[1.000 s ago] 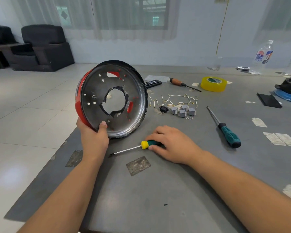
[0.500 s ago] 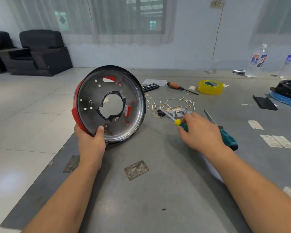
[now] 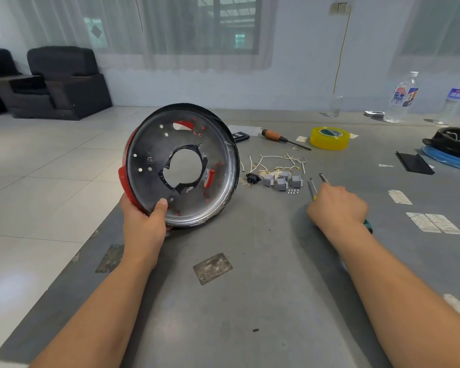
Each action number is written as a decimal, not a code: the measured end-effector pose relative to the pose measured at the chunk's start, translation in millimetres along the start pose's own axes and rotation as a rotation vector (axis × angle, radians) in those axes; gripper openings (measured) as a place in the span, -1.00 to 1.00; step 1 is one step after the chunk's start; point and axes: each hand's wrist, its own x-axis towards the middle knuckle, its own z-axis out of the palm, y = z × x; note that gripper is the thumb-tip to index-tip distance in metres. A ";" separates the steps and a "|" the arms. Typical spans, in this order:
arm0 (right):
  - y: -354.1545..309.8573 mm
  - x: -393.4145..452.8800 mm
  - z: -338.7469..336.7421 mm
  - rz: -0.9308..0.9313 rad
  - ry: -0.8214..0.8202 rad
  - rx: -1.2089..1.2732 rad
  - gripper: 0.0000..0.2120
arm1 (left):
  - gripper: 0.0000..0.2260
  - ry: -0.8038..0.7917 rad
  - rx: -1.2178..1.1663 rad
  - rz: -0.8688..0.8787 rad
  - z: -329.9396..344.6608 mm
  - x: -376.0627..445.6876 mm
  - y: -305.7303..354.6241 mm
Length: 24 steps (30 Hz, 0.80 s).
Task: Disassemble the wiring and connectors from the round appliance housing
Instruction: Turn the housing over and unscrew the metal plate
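Note:
The round housing (image 3: 154,158), black and metal inside with a red outer shell and a large middle hole, stands tilted on its edge at the table's left side. My left hand (image 3: 144,224) grips its lower rim, thumb on the inner face. Loose white wires (image 3: 274,162), a black socket (image 3: 252,178), several grey connectors (image 3: 283,181) and tiny screws (image 3: 293,191) lie on the table to the housing's right. My right hand (image 3: 337,205) is down on the table further right, fingers curled over the yellow-collared screwdriver (image 3: 313,186), whose shaft pokes out beyond the knuckles.
A second screwdriver (image 3: 323,178) lies right beside it, its teal handle end showing by my wrist. An orange-handled screwdriver (image 3: 275,136), a yellow tape roll (image 3: 329,138), a remote (image 3: 240,136), two bottles (image 3: 402,98) and a black-and-blue appliance part (image 3: 454,148) lie further back. The table edge runs along the left.
My right hand picked the yellow-collared screwdriver up from in front of the housing and carried it right, down beside the teal screwdriver. The left hand kept hold of the housing.

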 end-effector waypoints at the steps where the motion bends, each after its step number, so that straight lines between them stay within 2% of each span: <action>1: -0.6 -0.7 1.3 0.002 -0.009 -0.002 -0.73 | -0.43 -0.006 -0.003 -0.004 -0.5 0.3 -0.6; 4: -0.9 -2.2 1.2 0.014 0.004 -0.034 -0.72 | -0.52 -0.025 -0.029 -0.019 -0.8 1.5 -2.6; 6: -0.6 -3.2 -1.0 -0.029 0.099 -0.059 -0.64 | -0.55 -0.037 -0.058 -0.018 -0.7 1.2 -2.7; 7: -2.2 -5.2 -2.2 -0.099 0.159 0.004 -0.59 | -0.56 -0.045 -0.072 -0.013 -0.9 1.2 -2.8; 9: -13.2 -14.8 -4.0 -0.300 0.169 0.315 -0.57 | -0.56 -0.075 -0.111 -0.016 -1.0 1.2 -2.9; 11: -32.6 -26.7 -3.4 -0.421 0.046 0.635 -0.59 | -0.54 -0.110 -0.147 -0.045 -1.3 1.8 -2.1; 14: -61.0 -40.7 -3.5 -0.366 -0.221 0.925 -0.56 | -0.57 -0.191 -0.210 -0.111 -2.3 1.6 1.3; 17: -74.2 -45.7 3.2 -0.377 -0.212 0.997 -0.76 | -0.60 -0.271 -0.256 -0.153 -2.1 -1.3 5.2; 19: -76.9 -47.1 9.5 -0.327 -0.222 1.090 -0.89 | -0.52 -0.287 -0.271 -0.165 -1.4 -4.0 9.3; 22: -77.1 -51.2 17.3 -0.201 -0.333 1.226 -0.96 | -0.41 -0.333 -0.288 -0.161 0.4 -8.3 15.9; 24: -74.6 -52.2 18.6 -0.131 -0.363 1.279 -0.94 | -0.26 -0.335 -0.286 -0.148 -0.4 -9.3 21.1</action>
